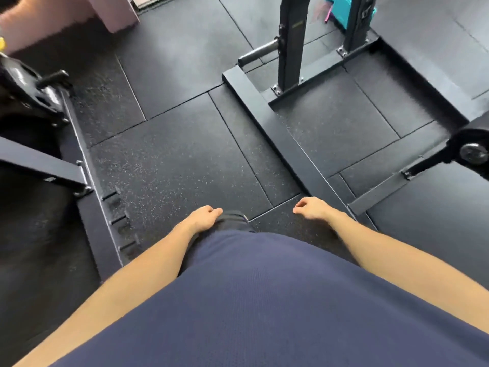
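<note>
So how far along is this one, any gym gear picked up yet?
Nothing looks done: the rack's plate peg is bare. Nothing is in hand: left hand and right hand hang loosely curled, empty, over the rubber floor. Any gripping or loading is left.

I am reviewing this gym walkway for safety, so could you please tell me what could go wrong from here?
1. The low base beam of the rack lies on the floor just ahead of the right hand; a foot could catch on it.
2. Short pegs stick out of the floor frame on the left hand side and might strike a shin.
Both hands hang loose, gripping no support.
</note>
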{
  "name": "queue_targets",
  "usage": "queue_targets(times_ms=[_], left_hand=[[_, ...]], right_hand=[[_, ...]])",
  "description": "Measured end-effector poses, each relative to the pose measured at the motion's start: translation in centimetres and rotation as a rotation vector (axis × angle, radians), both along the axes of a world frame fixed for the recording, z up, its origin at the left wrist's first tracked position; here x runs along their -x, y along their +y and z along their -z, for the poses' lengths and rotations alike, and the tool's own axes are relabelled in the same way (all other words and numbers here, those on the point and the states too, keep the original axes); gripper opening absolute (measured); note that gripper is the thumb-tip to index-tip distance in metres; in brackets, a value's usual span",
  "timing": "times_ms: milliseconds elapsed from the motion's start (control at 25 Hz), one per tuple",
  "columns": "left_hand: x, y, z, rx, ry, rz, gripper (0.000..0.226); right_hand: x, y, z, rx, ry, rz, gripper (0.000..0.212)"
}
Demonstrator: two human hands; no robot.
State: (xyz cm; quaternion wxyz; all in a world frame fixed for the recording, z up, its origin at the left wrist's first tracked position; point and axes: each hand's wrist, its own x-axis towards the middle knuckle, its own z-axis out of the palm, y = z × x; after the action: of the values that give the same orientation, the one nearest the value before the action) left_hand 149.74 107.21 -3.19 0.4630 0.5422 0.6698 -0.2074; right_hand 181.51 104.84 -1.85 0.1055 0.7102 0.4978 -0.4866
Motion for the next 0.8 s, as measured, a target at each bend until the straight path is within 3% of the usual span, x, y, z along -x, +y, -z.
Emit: queue_targets(times_ms=[160,400,800], left_hand=[[-0.7,5.5,1.0,0.062,0.0,-0.093,0.049],[2.7,20.7,2.8,0.093,-0.033,-0.207,0.043],[9.8,42.4,-0.7,0.017,-0.026,-0.608,0.057]], right_hand=[[0.0,11.4,0.4,0.008,0.015,-0.15,0.032],[3.9,30.6,1.8,0.007,0.0,-0.333,0.033],[14.8,59.8,0.1,-0.083,-0.001,-0.667,0.036]])
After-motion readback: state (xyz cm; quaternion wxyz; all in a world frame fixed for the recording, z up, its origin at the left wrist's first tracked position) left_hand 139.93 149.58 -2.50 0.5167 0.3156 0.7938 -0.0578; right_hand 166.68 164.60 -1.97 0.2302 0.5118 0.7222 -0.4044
